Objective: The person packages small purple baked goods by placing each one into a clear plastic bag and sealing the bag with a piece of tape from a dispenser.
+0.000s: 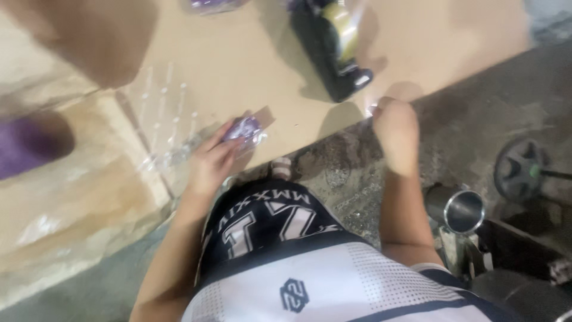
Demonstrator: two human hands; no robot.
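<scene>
The left hand (211,161) pinches a small purple packet in clear plastic wrap (244,128) at the edge of the tan cardboard-covered table (238,65). The right hand (394,134) is curled nearby; blur hides whether it holds anything.

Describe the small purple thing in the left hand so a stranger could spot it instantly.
Start at the tan tabletop and follow its near edge to the left hand. At its fingertips is a small purple item in a clear wrapper. It is the only purple thing in a hand; the dark tape dispenser stands farther back.
</scene>
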